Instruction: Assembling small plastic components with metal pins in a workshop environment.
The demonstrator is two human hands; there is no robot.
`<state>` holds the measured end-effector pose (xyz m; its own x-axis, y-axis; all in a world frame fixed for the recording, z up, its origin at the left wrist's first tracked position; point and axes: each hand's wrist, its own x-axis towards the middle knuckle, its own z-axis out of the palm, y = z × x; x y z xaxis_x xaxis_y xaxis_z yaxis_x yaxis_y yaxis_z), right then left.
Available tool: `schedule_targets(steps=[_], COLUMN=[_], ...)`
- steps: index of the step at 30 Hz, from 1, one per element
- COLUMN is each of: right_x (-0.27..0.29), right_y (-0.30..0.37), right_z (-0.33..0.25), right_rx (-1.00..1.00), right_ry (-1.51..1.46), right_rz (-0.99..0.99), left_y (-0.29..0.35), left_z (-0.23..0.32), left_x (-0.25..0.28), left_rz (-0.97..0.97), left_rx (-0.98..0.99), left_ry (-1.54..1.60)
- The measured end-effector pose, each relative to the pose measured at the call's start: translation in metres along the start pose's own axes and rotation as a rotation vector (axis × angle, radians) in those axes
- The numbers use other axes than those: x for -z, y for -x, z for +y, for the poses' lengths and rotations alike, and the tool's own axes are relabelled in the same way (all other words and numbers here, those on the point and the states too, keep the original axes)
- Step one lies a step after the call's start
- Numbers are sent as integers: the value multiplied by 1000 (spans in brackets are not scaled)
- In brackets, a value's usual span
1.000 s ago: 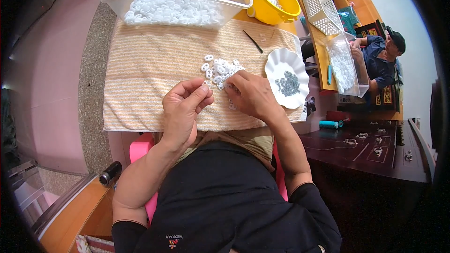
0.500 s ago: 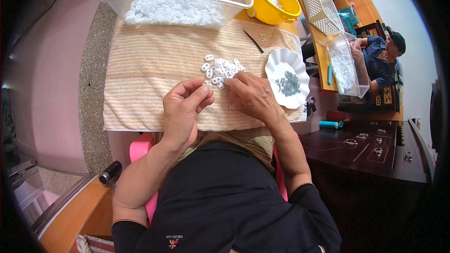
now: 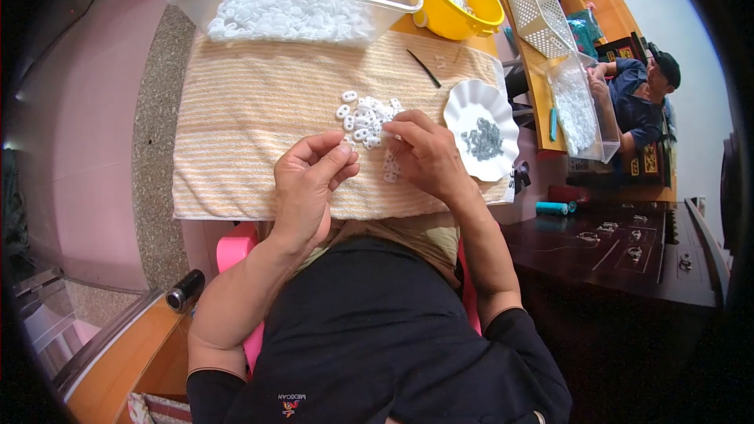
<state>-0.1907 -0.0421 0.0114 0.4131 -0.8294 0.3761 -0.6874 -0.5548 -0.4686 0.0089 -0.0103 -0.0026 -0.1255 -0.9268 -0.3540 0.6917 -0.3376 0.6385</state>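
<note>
Small white oval plastic pieces with two holes point(image 3: 366, 116) lie in a loose pile on a beige striped towel point(image 3: 251, 118). At the pile's near left edge, my left hand point(image 3: 308, 180) is closed, thumb and forefinger tips pressed together; whatever they pinch is too small to make out. My right hand point(image 3: 428, 157) bends over the pile's right side with its fingertips drawn together, hiding what is between them. A few more white pieces point(image 3: 390, 176) show beside its palm. Close to its right is a white scalloped dish point(image 3: 462, 102) holding small grey-green bits point(image 3: 483, 140).
A clear plastic bin point(image 3: 294, 12) full of white pieces stands beyond the towel, beside a yellow tub point(image 3: 459, 0). A thin black stick point(image 3: 424, 68) lies on the towel. At far right, another person point(image 3: 636, 98) works at a second clear bin point(image 3: 573, 114).
My right hand has shifted slightly, its knuckles lifting and turning, so more white pieces show beside it. The left hand keeps its pinch in place.
</note>
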Motion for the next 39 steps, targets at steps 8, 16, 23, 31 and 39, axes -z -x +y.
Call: schedule_targets(steps=[8, 16, 23, 31, 39], right_x=[-2, -2, -4, 1, -4], right_y=[0, 8, 8, 7, 9], right_z=[1, 4, 6, 7, 2], right_rx=[-149, -400, -517, -549, -561], right_ry=[-179, -641, -931, -1039, -1071], right_rz=[13, -62, -52, -101, -156], left_y=[0, 0, -1, -2, 1], left_z=[-2, -5, -6, -5, -4], left_x=[0, 0, 1, -2, -2], left_rz=[-32, -71, -68, -76, -87], left_rx=[8, 31, 61, 83, 108], left_ry=[-26, 0, -11, -15, -29])
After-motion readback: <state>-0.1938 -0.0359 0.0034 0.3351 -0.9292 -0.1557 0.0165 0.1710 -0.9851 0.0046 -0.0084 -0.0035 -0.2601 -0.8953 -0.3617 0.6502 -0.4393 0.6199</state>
